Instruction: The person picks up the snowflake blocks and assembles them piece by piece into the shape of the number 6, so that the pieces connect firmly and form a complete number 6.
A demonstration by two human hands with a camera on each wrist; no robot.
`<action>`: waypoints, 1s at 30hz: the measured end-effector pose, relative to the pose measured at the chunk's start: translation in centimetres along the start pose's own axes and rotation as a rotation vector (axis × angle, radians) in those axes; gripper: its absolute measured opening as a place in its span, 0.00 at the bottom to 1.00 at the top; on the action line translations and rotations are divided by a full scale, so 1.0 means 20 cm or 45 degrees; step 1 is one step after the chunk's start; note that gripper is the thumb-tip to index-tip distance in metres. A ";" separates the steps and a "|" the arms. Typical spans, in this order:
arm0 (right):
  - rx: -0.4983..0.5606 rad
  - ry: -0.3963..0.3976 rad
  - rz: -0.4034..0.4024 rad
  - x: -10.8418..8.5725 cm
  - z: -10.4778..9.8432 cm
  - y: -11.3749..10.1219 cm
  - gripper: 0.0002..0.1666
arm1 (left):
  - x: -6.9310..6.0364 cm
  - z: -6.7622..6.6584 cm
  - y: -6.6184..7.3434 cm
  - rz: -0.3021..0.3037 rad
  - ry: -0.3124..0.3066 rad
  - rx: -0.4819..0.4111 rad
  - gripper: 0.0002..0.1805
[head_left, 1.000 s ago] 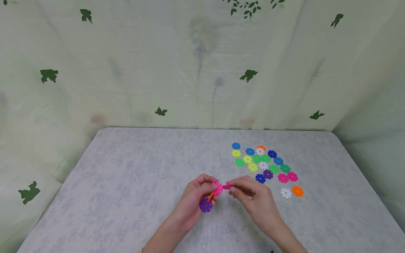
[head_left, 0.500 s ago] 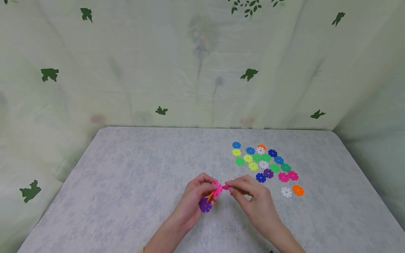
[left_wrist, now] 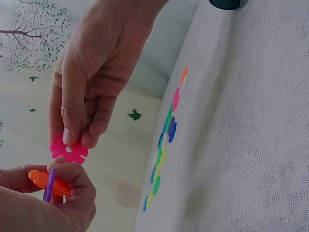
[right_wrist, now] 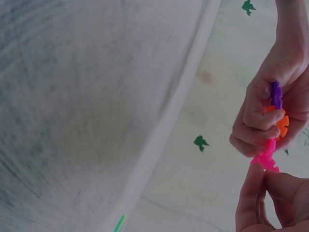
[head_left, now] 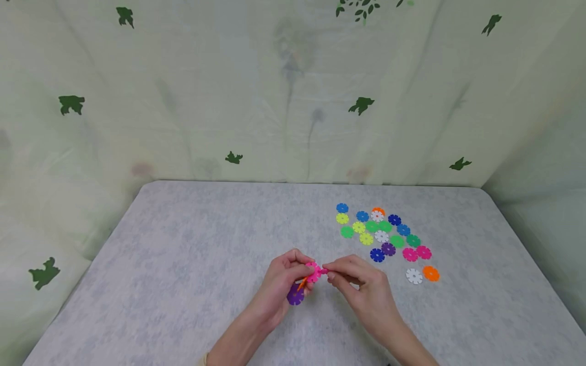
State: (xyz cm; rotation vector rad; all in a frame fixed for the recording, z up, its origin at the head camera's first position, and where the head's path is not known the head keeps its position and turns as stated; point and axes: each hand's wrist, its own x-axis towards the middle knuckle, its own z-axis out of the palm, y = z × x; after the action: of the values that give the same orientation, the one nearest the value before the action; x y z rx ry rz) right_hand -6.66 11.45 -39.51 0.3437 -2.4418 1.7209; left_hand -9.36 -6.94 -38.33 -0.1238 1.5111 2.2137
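Observation:
My left hand [head_left: 279, 287] pinches a pink notched disc [head_left: 314, 272], from which an orange disc [head_left: 302, 283] and a purple disc [head_left: 295, 295] hang as a joined chain. Between the thumb and fingers of my right hand [head_left: 366, 290] is a second pink disc [left_wrist: 69, 151], its edge against the first pink one. The left wrist view shows the orange disc [left_wrist: 49, 182] and purple disc [left_wrist: 49, 185] by my left hand [left_wrist: 53, 208]. In the right wrist view my left hand [right_wrist: 273, 101] is curled round the chain; whether the two pink discs interlock I cannot tell.
Loose notched discs lie flat on the grey table [head_left: 183, 254] at the right, among them a blue disc [head_left: 342, 208], a green disc [head_left: 347, 232], a white disc [head_left: 414, 276] and an orange disc [head_left: 431, 273]. A patterned curtain [head_left: 206, 91] stands behind the table.
My right hand has moved slightly left, bringing its pink disc closer against the pink disc in my left hand. My left hand keeps its grip, nearly still.

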 end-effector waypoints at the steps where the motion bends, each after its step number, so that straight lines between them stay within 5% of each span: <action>1: -0.014 0.008 -0.014 0.00 0.00 0.00 0.17 | 0.00 0.00 0.00 0.002 0.000 0.006 0.06; 14: -0.148 0.055 -0.109 -0.02 0.02 0.01 0.18 | 0.02 0.00 -0.02 0.026 0.027 0.072 0.06; 22: -0.078 0.019 -0.079 -0.01 0.01 0.02 0.18 | 0.02 0.00 -0.01 -0.006 -0.011 0.048 0.03; 30: 0.130 -0.039 0.236 0.02 -0.02 0.00 0.15 | 0.02 0.00 -0.02 -0.069 -0.119 0.110 0.13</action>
State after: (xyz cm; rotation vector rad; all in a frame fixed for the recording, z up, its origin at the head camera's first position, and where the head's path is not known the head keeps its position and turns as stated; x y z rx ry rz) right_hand -7.04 11.76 -39.28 0.1592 -2.4822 1.9329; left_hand -9.54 -6.73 -38.80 -0.0328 1.5317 2.0788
